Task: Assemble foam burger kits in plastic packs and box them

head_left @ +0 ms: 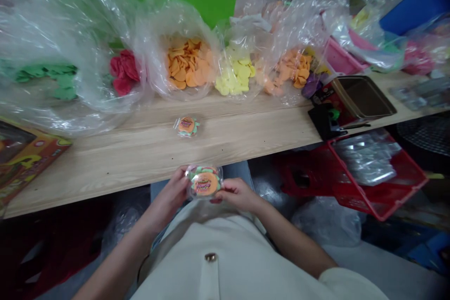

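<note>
A clear plastic packet (pixel 206 183) with an orange, burger-printed round piece and green and red pieces inside is held between both hands, just off the table's front edge. My left hand (pixel 178 184) grips its left side, with the fingers partly hidden behind it. At its lower right corner, my right hand (pixel 239 193) pinches the packet between thumb and fingers. A second, similar packet (pixel 187 125) lies on the wooden table (pixel 242 124) beyond my hands.
Open plastic bags along the back hold green pieces (pixel 65 82), red pieces (pixel 124 72), orange pieces (pixel 190 65) and yellow pieces (pixel 235 76). A printed box (pixel 31 159) sits at left. A black tape dispenser (pixel 325 122) stands at right, above a red crate (pixel 379 206) holding clear packaging.
</note>
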A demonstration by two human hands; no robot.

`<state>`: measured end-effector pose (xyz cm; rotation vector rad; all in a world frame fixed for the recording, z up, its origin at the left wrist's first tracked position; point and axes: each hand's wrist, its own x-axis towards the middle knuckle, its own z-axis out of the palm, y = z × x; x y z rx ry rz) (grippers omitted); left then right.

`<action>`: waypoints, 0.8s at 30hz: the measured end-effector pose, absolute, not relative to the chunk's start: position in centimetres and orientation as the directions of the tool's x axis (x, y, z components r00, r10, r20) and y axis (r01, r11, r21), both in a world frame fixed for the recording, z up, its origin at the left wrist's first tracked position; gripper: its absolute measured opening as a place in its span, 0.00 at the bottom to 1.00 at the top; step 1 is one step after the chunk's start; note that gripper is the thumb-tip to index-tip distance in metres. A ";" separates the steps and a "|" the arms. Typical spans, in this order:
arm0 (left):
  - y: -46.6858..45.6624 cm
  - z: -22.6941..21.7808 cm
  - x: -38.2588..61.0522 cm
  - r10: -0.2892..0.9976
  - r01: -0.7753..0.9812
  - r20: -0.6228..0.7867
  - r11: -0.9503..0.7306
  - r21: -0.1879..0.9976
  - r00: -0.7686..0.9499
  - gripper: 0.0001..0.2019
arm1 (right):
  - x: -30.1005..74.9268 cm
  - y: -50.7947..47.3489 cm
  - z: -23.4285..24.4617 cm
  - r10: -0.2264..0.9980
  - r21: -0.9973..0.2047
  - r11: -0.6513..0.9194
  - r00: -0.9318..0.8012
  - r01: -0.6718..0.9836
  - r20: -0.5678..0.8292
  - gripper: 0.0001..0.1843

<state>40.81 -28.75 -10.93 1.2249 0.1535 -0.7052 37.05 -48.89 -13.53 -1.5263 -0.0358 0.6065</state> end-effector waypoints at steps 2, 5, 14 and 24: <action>-28.3 -10.8 42.3 -0.427 0.469 -0.437 -0.034 0.882 0.792 0.16 | 36.8 -49.3 -13.7 0.441 -0.936 -0.164 0.825 -0.312 -0.352 0.12; -29.2 -10.3 44.7 -0.577 0.219 -0.349 -0.286 0.933 0.738 0.11 | 36.8 -49.7 -14.1 0.521 -0.936 -0.299 0.790 -0.185 -0.323 0.13; -31.6 -12.7 44.0 -0.662 0.172 -0.454 -0.447 0.878 0.597 0.14 | 35.1 -49.9 -15.6 0.578 -0.926 -0.362 0.753 -0.109 -0.314 0.16; -28.1 -13.4 41.4 -0.494 0.713 -0.634 -0.039 0.700 0.595 0.12 | 35.0 -50.0 -15.9 0.525 -0.926 -0.277 0.767 -0.255 -0.369 0.16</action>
